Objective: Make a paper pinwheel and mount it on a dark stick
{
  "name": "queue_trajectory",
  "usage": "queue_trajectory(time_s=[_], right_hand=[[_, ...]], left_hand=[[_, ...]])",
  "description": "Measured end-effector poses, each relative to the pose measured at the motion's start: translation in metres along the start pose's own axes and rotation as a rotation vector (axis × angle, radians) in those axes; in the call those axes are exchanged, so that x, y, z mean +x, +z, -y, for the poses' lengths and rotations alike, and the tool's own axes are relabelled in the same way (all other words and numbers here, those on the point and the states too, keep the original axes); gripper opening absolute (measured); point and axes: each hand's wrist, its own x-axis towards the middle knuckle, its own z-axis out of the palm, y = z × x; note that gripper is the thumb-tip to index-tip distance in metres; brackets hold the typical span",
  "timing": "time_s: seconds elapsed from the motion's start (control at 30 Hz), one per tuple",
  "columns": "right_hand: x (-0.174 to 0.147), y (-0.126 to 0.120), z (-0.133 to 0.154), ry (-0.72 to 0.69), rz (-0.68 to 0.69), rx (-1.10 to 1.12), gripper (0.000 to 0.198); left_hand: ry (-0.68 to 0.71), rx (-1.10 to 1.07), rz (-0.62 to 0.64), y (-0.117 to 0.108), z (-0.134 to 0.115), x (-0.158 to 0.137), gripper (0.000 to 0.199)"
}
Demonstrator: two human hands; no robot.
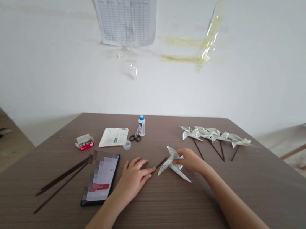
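Observation:
My right hand (189, 159) pinches the centre of a pinwheel folded from printed paper (169, 163), lying low over the table. A short dark stick (161, 163) slants between the pinwheel and my left hand (135, 175). The near end of that stick is held at the thumb and forefinger of my left hand, while its other fingers spread over the tabletop. Whether the stick is joined to the pinwheel cannot be made out. Further back on the right, several similar paper pinwheels (213, 134) lie in a row on dark sticks.
On the brown table (195, 214) a phone (102, 180) lies left of my left hand, beside long dark sticks (63, 176). Behind are a small red-and-white box (86, 143), a paper pad (113, 137), a tape roll (126, 145), black-handled scissors (135, 137) and a blue-capped bottle (141, 125).

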Motion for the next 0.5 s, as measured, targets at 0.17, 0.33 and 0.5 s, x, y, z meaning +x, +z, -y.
queue_trajectory(time_s=[0.17, 0.33, 0.5], right_hand=[[0.001, 0.000, 0.002, 0.002, -0.019, -0.014, 0.006], [0.004, 0.006, 0.004, -0.041, -0.043, 0.055, 0.015], [0.007, 0.013, 0.009, -0.056, -0.067, 0.012, 0.010]], left_hand=[[0.013, -0.016, -0.011, 0.000, 0.001, -0.001, 0.043], [0.017, -0.017, 0.002, 0.002, 0.003, -0.001, 0.042], [0.019, -0.025, -0.006, 0.005, 0.007, 0.001, 0.039]])
